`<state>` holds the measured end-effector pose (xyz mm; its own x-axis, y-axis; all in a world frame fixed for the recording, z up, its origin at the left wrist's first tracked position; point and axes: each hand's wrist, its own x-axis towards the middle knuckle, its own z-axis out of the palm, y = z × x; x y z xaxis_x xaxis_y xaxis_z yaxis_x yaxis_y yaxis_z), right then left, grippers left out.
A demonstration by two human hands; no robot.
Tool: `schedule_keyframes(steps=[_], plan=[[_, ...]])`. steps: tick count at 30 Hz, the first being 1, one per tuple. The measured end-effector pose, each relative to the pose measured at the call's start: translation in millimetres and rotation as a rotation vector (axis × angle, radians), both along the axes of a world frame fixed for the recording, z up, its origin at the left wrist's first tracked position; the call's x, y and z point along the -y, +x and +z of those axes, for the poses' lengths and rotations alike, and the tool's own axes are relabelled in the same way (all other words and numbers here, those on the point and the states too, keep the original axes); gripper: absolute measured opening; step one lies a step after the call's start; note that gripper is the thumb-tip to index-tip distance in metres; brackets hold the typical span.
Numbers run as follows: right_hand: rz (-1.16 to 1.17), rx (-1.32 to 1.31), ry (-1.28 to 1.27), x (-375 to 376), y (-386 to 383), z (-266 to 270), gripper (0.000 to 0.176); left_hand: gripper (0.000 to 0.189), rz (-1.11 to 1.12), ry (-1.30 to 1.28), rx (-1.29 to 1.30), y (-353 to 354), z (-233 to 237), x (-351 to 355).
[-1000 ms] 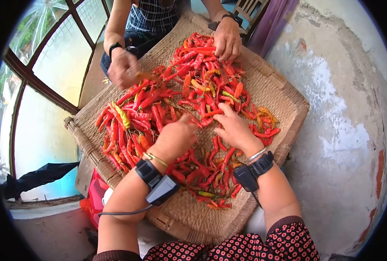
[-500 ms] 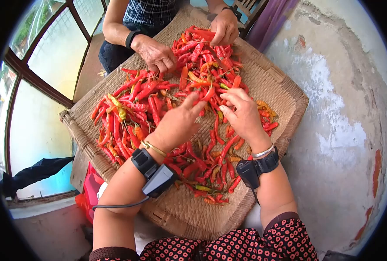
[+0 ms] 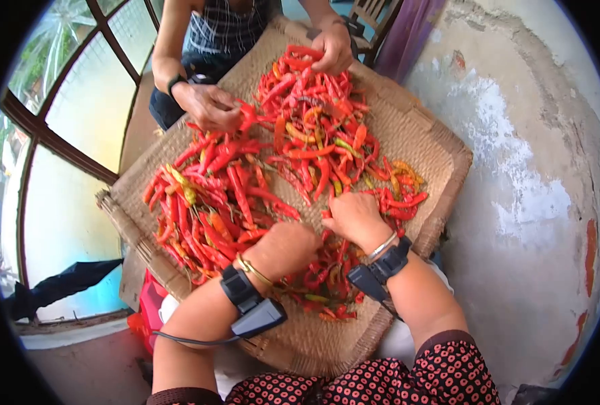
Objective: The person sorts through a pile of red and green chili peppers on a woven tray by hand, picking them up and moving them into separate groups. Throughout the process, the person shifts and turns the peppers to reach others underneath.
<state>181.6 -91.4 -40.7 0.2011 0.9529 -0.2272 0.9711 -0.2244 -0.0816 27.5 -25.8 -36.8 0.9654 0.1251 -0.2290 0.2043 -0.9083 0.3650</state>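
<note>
A woven straw tray [image 3: 421,145] holds a wide heap of red chillies [image 3: 246,182], with some orange and yellow-green ones mixed in. My left hand [image 3: 283,248] rests knuckles-up on the near part of the heap, fingers curled into the chillies. My right hand [image 3: 355,217] lies beside it, fingers bent down among the red pods. Whether either hand grips a pod is hidden. Both wrists carry black strapped devices.
Across the tray another person works the far chillies, one hand [image 3: 209,106] at the left edge, the other hand [image 3: 332,48] at the far end. An arched window [image 3: 77,115] lies to the left, a worn concrete floor [image 3: 529,175] to the right.
Both my hands dropped from mid-heap back toward the near side and now press into the chillies. The other person's hand moved left to the tray's edge.
</note>
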Motion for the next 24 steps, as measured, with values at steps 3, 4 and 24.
schedule_keyframes(steps=[3, 4, 24], plan=[[-0.057, -0.018, -0.032, -4.5, 3.2, 0.5, 0.029, 0.020, 0.047, 0.067, 0.000, 1.1, 5.9, -3.8], [-0.062, -0.101, -0.001, -3.4, 5.6, 1.4, 0.027, 0.023, 0.132, 0.030, 0.015, 0.6, 9.0, -6.3], [-0.507, -1.256, 0.339, -6.4, 28.6, 32.5, 0.033, 0.016, 0.235, -0.077, 0.108, -7.4, 15.7, -11.6]])
